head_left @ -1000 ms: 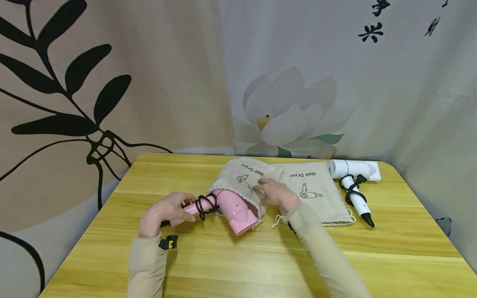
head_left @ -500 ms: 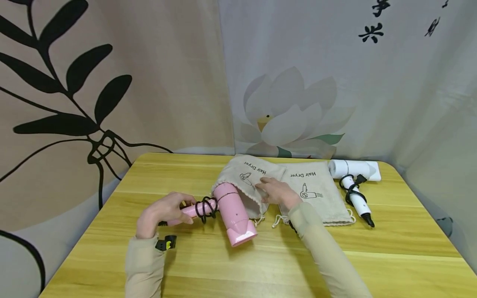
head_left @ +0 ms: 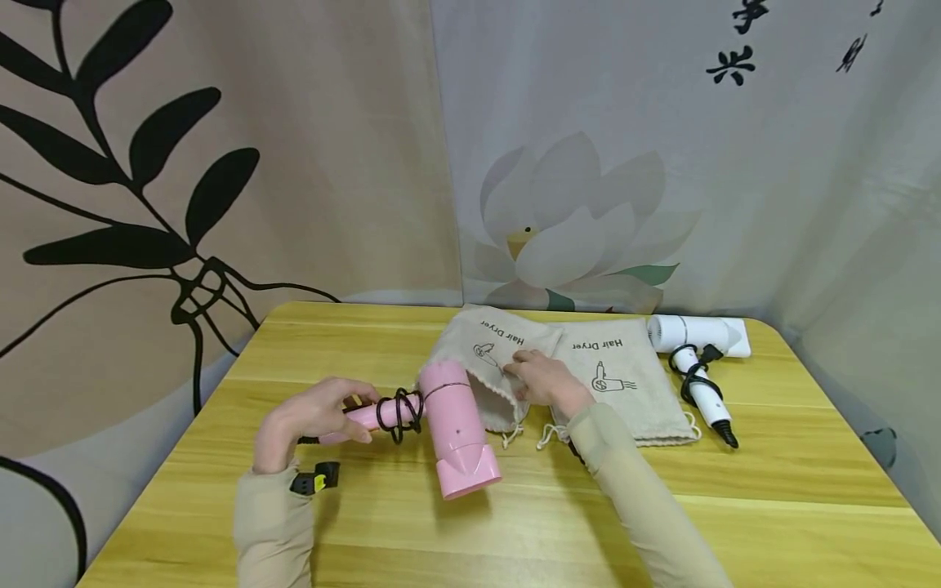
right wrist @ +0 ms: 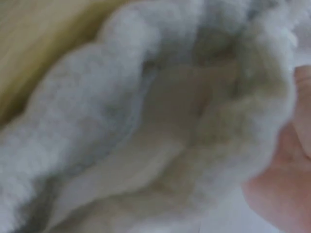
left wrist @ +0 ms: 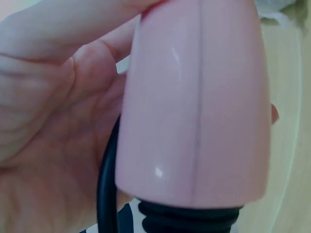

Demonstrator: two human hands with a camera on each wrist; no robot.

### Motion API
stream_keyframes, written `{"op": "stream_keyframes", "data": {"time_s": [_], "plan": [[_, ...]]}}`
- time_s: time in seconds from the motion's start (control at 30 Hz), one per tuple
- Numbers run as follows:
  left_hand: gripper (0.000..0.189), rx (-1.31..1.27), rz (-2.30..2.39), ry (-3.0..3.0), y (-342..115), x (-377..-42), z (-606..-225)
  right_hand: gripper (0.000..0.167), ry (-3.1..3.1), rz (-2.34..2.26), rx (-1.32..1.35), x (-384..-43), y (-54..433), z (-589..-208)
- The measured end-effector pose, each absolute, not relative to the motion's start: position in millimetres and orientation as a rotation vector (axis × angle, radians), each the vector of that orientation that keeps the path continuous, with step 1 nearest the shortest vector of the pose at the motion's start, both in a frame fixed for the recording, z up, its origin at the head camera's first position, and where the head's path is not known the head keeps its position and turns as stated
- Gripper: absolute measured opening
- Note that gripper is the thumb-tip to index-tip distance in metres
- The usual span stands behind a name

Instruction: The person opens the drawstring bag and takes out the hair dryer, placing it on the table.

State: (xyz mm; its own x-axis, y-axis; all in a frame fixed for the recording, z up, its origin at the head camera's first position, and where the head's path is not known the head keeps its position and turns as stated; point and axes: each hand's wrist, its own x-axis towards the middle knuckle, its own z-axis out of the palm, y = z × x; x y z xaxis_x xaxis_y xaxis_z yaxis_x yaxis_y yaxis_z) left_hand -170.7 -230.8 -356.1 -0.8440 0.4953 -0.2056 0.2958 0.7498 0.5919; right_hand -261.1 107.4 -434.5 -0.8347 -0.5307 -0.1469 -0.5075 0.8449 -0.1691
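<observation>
The left hand (head_left: 316, 412) grips the handle of a pink hair dryer (head_left: 459, 429), its black cord (head_left: 400, 415) coiled round the handle. In the left wrist view the handle's pink end (left wrist: 194, 107) lies across the palm. The dryer's barrel is outside a beige cloth drawstring bag (head_left: 492, 351) and overlaps its left edge. The right hand (head_left: 547, 380) pinches that bag by the edge of its mouth. In the right wrist view the bag's gathered mouth (right wrist: 209, 141) gapes, with the hand (right wrist: 286, 174) beside it.
A second beige bag (head_left: 610, 400), printed "Hair Dryer", lies flat to the right. Beyond it a white hair dryer (head_left: 702, 336) with a black cord lies near the back right corner. The wooden table (head_left: 382, 523) meets a printed curtain (head_left: 353, 163) behind.
The left hand has drawn the pink hair dryer out of the bag, toward the left and the front. The right hand stays at the bag, whose mouth now hangs looser.
</observation>
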Motion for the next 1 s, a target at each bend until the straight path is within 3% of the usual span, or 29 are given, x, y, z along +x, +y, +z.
{"op": "stream_keyframes", "data": {"time_s": [0.27, 0.6, 1.0], "plan": [[0.045, 0.566, 0.838, 2.625, -234.3, -171.4, -353.5, 0.053, 2.807, -0.213, -0.73, -257.3, 105.9, -433.6], [0.041, 0.549, 0.862, 2.756, -236.6, -175.7, -359.4, 0.079, 2.789, -0.204, -0.657, -249.0, 101.8, -436.0], [0.039, 0.443, 0.868, 2.866, -236.3, -187.1, -376.8, 0.074, 2.773, -0.125, -0.791, -241.6, 105.0, -431.4]]}}
